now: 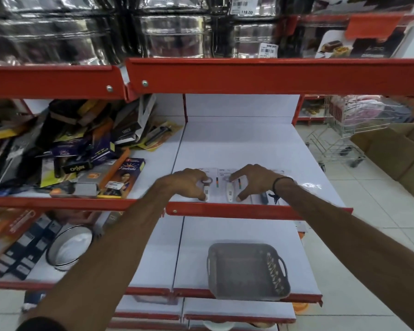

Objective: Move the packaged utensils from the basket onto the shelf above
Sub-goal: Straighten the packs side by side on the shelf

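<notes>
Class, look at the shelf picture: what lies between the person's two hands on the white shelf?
In the head view, packaged utensils lie flat on the shelf between the left hand and the right hand, both hands resting on the packs.

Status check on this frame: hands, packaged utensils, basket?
Left hand and right hand both resting on packaged utensils lying flat on the upper shelf. Grey basket below looks empty. Nothing in the way.

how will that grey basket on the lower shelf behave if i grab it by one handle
The grey basket looks like thin plastic and appears empty, so it is probably light and may flex a little. It overhangs the lower shelf edge, so a careless nudge could tip it off. Its flat base should slide rather than roll.
</notes>
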### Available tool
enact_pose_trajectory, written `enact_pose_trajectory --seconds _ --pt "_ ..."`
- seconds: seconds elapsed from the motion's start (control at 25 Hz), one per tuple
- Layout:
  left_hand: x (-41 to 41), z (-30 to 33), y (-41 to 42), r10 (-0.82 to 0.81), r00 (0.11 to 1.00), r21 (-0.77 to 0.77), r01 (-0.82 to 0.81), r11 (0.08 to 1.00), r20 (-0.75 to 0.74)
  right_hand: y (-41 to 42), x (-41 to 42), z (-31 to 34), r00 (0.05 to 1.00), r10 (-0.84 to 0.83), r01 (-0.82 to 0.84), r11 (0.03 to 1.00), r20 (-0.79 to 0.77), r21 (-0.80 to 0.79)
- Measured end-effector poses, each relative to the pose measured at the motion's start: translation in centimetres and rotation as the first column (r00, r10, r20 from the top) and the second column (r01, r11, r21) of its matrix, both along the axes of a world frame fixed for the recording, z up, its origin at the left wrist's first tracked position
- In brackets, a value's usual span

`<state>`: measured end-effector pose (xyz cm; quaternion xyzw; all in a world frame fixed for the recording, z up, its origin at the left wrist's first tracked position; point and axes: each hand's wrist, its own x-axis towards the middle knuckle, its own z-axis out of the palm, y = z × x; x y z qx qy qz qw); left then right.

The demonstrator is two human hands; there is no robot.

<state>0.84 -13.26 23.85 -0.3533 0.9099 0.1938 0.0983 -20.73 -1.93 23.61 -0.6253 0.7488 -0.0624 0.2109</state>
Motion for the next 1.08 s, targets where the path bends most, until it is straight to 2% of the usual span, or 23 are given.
enact_pose_trajectory --seconds 0.28,0.44,0.52,0.68,0.84,1.08 --pt "-1.1 0.8 0.2 -0.043 0.997 -0.052 0.047 0.998 0.070 -0.1 -0.1 0.7 1.000 0.008 -0.007 0.999 -0.029 0.035" --pt "-2.6 1.0 0.9 -0.023 0.998 0.025 0.024 0.999 -0.058 1.2 -2.2 2.0 0.996 -0.033 0.036 0.999 -0.077 0.033" --pt "-3.7 1.0 1.6 -0.075 0.993 0.003 0.075 0.997 -0.086 2.5 -4.1 2.5 0.991 -0.042 0.052 0.996 -0.128 0.077" --pt "-5.0 0.0 2.5 -0.146 0.989 -0.017 0.146 0.989 -0.028 4.9 -6.3 2.2 0.988 -0.045 0.074 0.978 -0.145 0.196" --pt "-5.1 -0.6 2.5 -0.131 0.990 -0.013 0.130 0.991 -0.053 4.9 -5.7 1.3 0.993 -0.048 0.062 0.991 -0.112 0.121" --pt "-5.2 -0.9 2.2 -0.114 0.989 -0.004 0.114 0.993 -0.096 4.5 -5.1 1.4 0.993 -0.030 0.044 0.991 -0.112 0.128"
